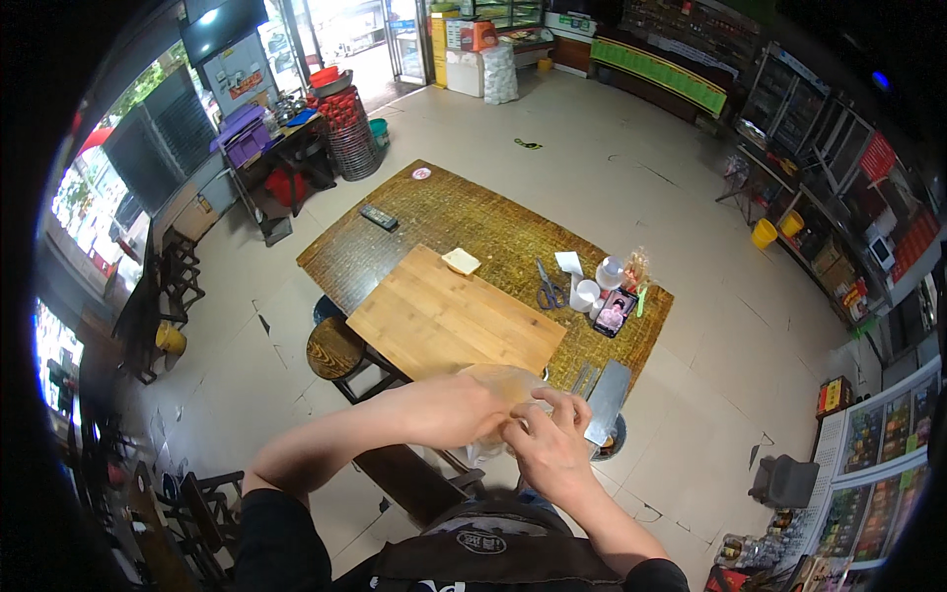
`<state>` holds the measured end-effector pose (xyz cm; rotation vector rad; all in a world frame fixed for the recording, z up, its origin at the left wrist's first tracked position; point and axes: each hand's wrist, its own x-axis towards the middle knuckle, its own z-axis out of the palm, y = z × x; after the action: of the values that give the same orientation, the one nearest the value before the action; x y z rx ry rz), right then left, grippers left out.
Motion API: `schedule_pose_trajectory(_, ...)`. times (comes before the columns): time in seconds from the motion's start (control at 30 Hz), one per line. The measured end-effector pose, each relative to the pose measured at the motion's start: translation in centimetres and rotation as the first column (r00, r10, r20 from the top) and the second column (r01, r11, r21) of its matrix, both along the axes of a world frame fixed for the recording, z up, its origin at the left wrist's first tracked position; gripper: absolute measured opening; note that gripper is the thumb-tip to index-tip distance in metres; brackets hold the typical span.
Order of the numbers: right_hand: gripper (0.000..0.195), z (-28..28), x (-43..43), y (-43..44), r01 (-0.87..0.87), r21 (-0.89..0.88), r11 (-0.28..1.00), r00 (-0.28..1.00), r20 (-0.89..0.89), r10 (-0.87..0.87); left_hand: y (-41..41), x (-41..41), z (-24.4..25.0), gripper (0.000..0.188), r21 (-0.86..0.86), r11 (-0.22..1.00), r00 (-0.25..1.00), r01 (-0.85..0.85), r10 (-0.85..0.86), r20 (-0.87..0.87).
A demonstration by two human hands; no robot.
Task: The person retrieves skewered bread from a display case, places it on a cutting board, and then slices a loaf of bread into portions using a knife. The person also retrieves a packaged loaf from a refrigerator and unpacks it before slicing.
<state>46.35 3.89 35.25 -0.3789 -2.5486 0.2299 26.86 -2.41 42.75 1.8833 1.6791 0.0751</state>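
Observation:
A clear plastic bag [510, 381] with something pale yellow inside is at the near edge of the wooden table [503, 207]. My left hand [466, 411] grips it from the left, its fingers mostly hidden. From the right, my right hand [551, 444] pinches the bag between curled fingers. Just beyond lies a bamboo cutting board [451, 318]. A slice of white bread [462, 261] rests by the board's far edge. Right of the hands is a flat grey metal piece [610, 396], beside some thin dark sticks [586, 377].
Scissors [549, 287], a white paper cup [584, 294], a clear plastic cup [610, 272] and a smartphone [615, 312] stand or lie on the table's right side. A remote control [379, 217] lies far left. A round wooden stool [336, 348] stands beside the table.

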Motion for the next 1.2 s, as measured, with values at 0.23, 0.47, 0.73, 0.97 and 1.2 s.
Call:
schedule_pose_trajectory(0.23, 0.013, -1.5, -2.6, 1.1, -0.032, -0.075, 0.997, 0.963, -0.268, 0.011, 3.3, -0.8, -5.5, 0.037, 0.003, 0.979, 0.937, 0.204, -0.195, -0.291)
schedule_pose_trajectory(0.47, 0.006, -1.4, -4.2, 1.9, -0.05, -0.014, 0.999, 0.961, -0.273, 0.044, 6.5, -1.4, -7.1, 0.034, 0.02, 0.992, 0.987, 0.127, -0.129, 0.092)
schedule_pose_trajectory(0.73, 0.006, -2.4, -4.3, 2.2, -0.056, -0.052, 0.997, 0.958, -0.284, 0.039, 6.0, -2.6, -8.8, 0.034, 0.232, 0.959, 0.909, 0.165, -0.239, 0.341)
schedule_pose_trajectory(0.97, 0.018, -3.0, -2.2, 3.2, -0.092, -0.266, 0.96, 0.917, -0.399, -0.023, 7.1, -3.5, -7.4, 0.039, 0.075, 0.983, 0.849, 0.167, -0.182, 0.496)
schedule_pose_trajectory(1.2, 0.039, -16.9, -0.2, 6.6, -0.041, -0.998, 0.051, 0.814, -0.063, -0.577, 7.5, -3.5, 0.0, 0.046, 0.219, 0.892, 0.904, 0.395, -0.42, 0.082)
